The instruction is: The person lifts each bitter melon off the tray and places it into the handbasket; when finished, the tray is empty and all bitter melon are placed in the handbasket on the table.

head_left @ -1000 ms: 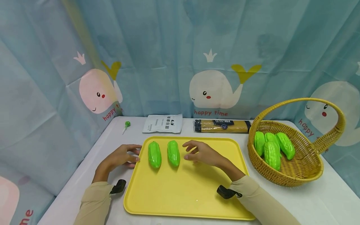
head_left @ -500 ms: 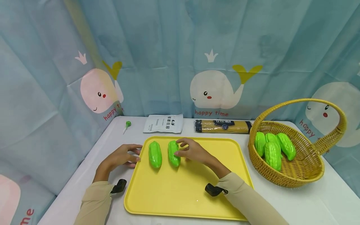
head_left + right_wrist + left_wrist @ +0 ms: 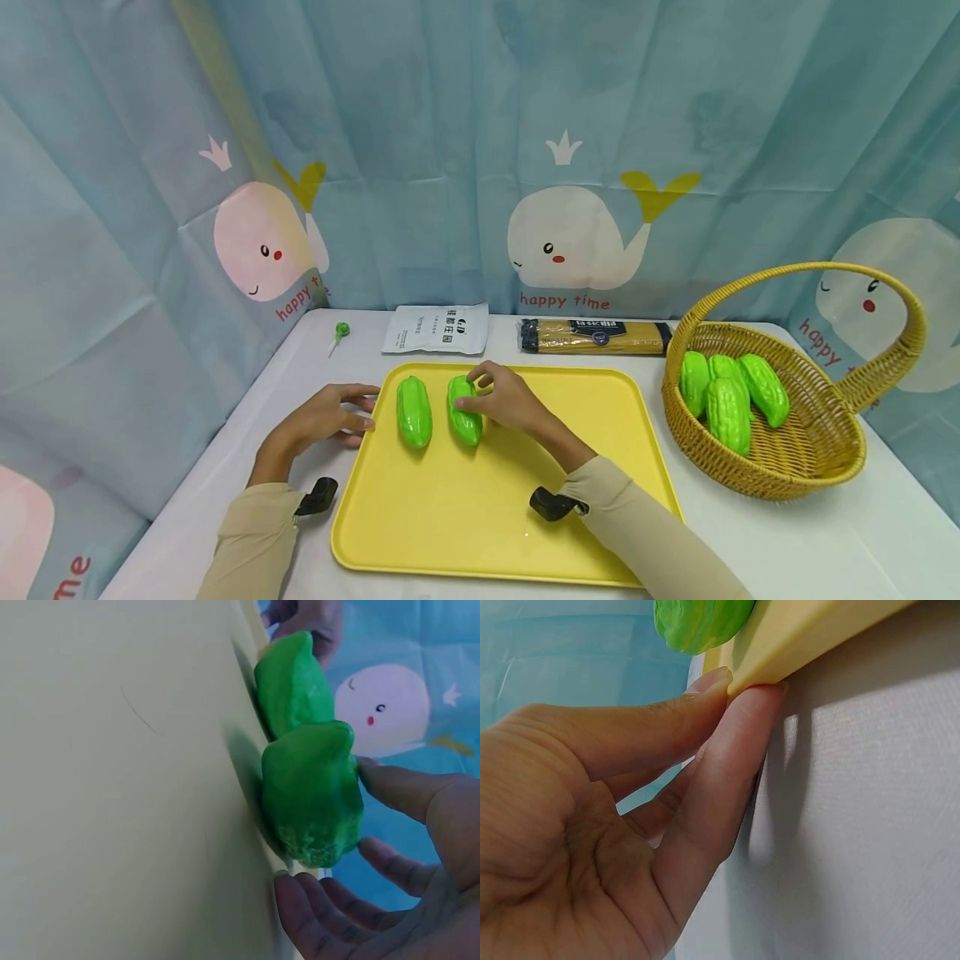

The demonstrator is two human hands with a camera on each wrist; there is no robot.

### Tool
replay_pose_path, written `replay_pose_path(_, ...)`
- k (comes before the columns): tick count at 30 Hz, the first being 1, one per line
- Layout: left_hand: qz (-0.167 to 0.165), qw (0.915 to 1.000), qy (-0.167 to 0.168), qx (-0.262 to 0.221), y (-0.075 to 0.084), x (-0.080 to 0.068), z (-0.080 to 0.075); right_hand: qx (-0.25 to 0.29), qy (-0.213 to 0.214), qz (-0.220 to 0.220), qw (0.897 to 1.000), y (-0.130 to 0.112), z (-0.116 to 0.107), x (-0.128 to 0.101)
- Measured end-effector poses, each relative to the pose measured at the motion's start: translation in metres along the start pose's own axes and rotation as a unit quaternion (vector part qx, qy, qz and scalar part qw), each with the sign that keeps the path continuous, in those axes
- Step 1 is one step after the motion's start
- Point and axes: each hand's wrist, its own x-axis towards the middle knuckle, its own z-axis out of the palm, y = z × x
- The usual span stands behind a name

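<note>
The bumpy green plastic bitter gourd (image 3: pixel 463 411) lies on the far left part of the flat yellow plastic tray (image 3: pixel 525 500), just beside a second green gourd (image 3: pixel 413 412) to its left. My right hand (image 3: pixel 504 401) curls over it, thumb on top and fingertips (image 3: pixel 315 907) against the tray at its side. My left hand (image 3: pixel 318 419) pinches the tray's left rim between thumb and fingers (image 3: pixel 731 757). The woven yellow wicker basket (image 3: pixel 817 454) sits well apart on the right, holding more green gourds (image 3: pixel 731 400).
</note>
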Motion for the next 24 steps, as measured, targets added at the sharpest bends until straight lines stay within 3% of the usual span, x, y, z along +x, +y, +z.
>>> replay_pose_path(8,0.002,1.0,0.001,-0.003,0.001,0.002,0.002,0.017,-0.008,0.033,0.999,-0.003,-0.001,-0.001)
replay_pose_path(16,0.013,0.9999,-0.002,-0.002,0.001,0.0,0.001,0.023,-0.029,0.037,0.999,-0.006,-0.01,-0.012)
replay_pose_path(24,-0.006,1.0,0.007,0.002,0.001,-0.001,0.001,0.074,-0.049,0.05,0.995,-0.001,-0.028,-0.031)
